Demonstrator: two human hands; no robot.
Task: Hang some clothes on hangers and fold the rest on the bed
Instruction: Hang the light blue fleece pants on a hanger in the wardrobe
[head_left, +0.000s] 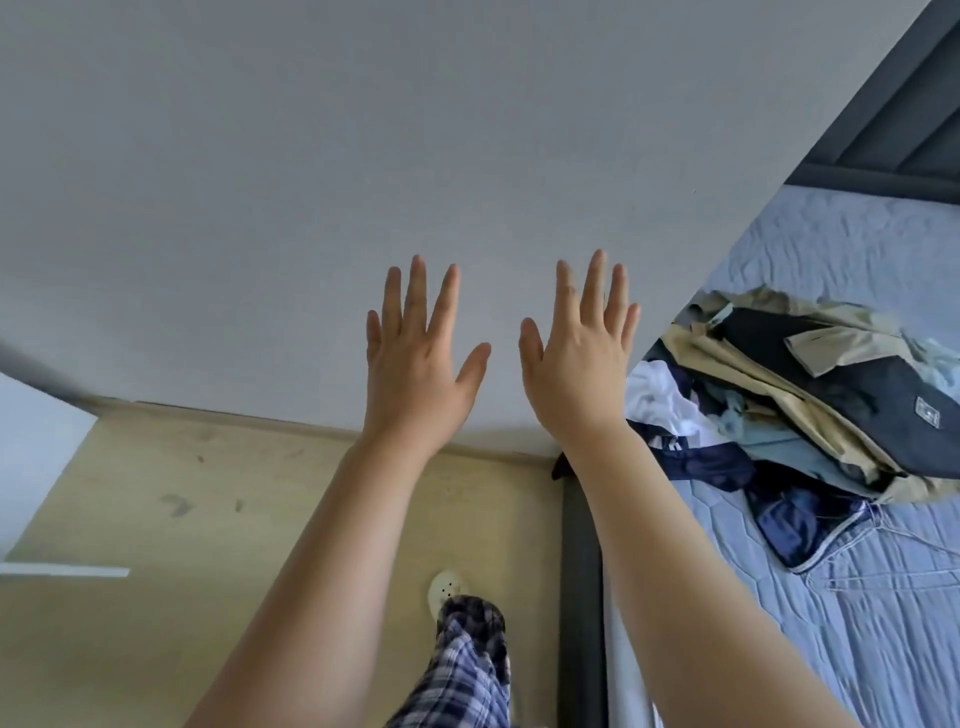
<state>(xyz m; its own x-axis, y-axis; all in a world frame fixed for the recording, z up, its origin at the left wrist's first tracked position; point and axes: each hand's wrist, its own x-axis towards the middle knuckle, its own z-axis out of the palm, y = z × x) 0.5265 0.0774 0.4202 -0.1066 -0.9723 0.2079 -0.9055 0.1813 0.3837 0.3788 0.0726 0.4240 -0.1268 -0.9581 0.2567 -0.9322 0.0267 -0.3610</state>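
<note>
My left hand (418, 358) and my right hand (579, 353) are raised side by side in front of a plain grey wall, fingers spread straight, holding nothing. To the right lies a bed (883, 597) with a light blue quilted sheet. On it sits a jumbled pile of clothes (810, 410): a beige and dark jacket, a white garment, pale blue cloth and a navy piece. Thin wire hangers (878, 566) lie on the sheet just below the pile. Both hands are left of the pile and apart from it.
A wooden floor (208, 519) stretches below the wall. The bed's dark frame edge (579, 571) runs beside my leg in plaid trousers (467, 670) and a white slipper. A white furniture corner (36, 457) stands at the far left. A dark headboard (893, 119) rises at top right.
</note>
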